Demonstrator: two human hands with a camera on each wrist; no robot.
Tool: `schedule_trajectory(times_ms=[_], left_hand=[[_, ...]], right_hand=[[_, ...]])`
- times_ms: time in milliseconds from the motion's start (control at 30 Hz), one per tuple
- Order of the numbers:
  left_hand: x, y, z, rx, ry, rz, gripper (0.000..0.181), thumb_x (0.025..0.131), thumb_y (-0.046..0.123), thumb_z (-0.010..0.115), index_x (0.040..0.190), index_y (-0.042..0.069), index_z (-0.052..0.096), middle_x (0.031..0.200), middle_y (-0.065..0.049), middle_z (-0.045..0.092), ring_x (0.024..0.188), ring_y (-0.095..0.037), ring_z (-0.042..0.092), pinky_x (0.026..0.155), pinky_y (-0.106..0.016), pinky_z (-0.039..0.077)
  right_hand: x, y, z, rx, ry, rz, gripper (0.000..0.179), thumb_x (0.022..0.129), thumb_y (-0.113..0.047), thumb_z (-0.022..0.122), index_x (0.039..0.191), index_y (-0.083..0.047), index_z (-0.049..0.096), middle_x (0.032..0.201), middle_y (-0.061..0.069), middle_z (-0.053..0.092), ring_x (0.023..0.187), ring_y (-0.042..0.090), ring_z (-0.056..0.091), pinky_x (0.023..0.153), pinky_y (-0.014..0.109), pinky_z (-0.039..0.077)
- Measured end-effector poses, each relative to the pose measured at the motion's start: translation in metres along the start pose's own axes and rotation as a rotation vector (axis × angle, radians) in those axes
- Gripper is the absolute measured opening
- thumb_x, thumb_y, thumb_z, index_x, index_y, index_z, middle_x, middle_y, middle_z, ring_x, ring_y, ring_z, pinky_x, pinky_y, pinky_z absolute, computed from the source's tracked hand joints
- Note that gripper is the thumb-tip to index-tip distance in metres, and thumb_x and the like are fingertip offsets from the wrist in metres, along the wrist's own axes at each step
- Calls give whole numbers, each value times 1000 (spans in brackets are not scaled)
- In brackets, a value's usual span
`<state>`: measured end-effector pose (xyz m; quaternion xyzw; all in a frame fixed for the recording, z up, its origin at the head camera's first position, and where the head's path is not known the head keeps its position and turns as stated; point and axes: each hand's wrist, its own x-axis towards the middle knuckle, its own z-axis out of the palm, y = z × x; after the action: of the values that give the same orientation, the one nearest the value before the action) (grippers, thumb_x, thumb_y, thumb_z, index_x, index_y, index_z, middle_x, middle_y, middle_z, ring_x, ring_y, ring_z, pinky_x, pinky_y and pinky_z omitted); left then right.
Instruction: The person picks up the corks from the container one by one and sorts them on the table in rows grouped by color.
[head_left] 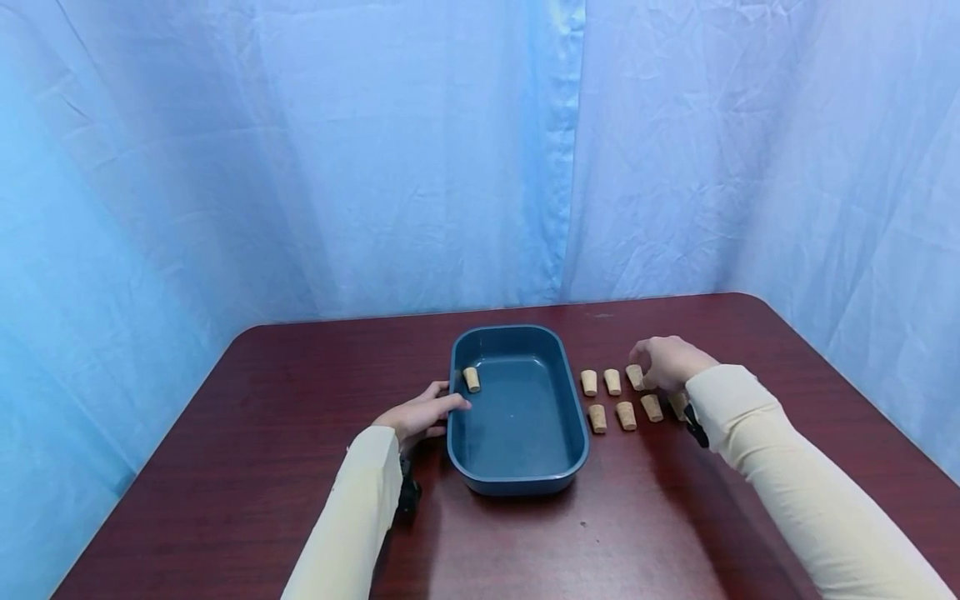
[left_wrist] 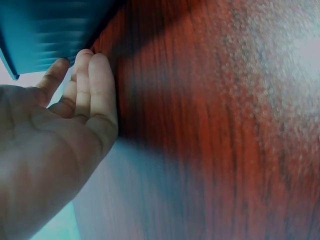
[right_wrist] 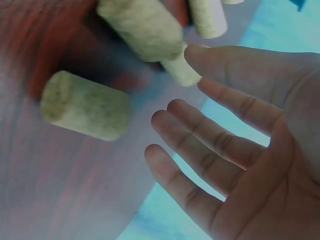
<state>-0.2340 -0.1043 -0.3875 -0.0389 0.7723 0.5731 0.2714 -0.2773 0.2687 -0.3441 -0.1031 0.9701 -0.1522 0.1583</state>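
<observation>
A blue rectangular tray (head_left: 517, 479) stands mid-table with one cork stopper (head_left: 472, 380) inside, near its left wall. My left hand (head_left: 422, 414) holds the tray's left side, thumb over the rim and fingers against the outer wall. In the left wrist view those fingers (left_wrist: 102, 82) reach along the tabletop to the tray's side. To the tray's right, several tapered corks (head_left: 626, 416) lie in two rows. My right hand (head_left: 667, 362) is over the right end of the far row, its thumb and index fingertips beside a cork (head_left: 635, 377). The right wrist view shows its fingers (right_wrist: 205, 165) spread apart.
A dark red wooden table (head_left: 322, 375) with rounded back corners carries everything. Pale blue curtains (head_left: 420, 167) hang behind and beside it. Near my right wrist, one cork (head_left: 678, 406) is partly covered by the hand and sleeve.
</observation>
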Motion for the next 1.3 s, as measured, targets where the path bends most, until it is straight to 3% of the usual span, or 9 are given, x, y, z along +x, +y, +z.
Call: schedule_trajectory(times_ms=[100, 200, 333, 633, 1033, 1300], left_hand=[[0, 0, 0, -2, 1, -1, 75, 96, 29, 62, 158, 8, 24, 153, -22, 38, 138, -37, 41, 114, -52, 37], [0, 0, 0, -4, -2, -3, 75, 96, 29, 62, 157, 8, 24, 153, -22, 38, 138, -37, 41, 114, -52, 37], [0, 1, 0, -6, -5, -6, 75, 96, 29, 61, 158, 8, 23, 153, -22, 38, 138, -37, 41, 114, -51, 37], [-4, 4, -1, 3, -9, -3, 75, 96, 29, 60, 158, 7, 22, 155, -22, 35, 139, -38, 39, 115, -52, 36], [-5, 4, 1, 6, 6, -8, 78, 95, 29, 60, 159, 8, 22, 156, -24, 34, 140, -39, 38, 116, -52, 35], [-4, 3, 2, 5, 10, -14, 79, 95, 29, 61, 160, 8, 21, 156, -24, 36, 140, -38, 40, 115, -52, 35]], right_hand=[[-3, -3, -5, 33, 11, -4, 42, 91, 4, 60, 132, 7, 56, 120, 33, 58, 68, 25, 57, 57, 36, 51], [-5, -7, -9, 19, 54, -51, 42, 93, 0, 62, 134, 7, 56, 122, 33, 60, 76, 32, 65, 65, 44, 56], [-5, -15, -12, -14, 137, -141, 40, 95, -7, 69, 131, 8, 59, 117, 27, 66, 106, 42, 63, 87, 54, 53], [-7, -50, -15, 57, 230, -236, 34, 97, -12, 68, 127, 4, 65, 111, 21, 70, 102, 37, 66, 86, 52, 54], [-2, -90, -8, 163, 160, -277, 33, 99, -15, 67, 129, -1, 66, 117, 18, 68, 106, 32, 64, 89, 49, 55], [7, -118, 3, 169, 114, -310, 35, 98, -15, 69, 130, 0, 66, 119, 20, 66, 103, 31, 66, 81, 42, 59]])
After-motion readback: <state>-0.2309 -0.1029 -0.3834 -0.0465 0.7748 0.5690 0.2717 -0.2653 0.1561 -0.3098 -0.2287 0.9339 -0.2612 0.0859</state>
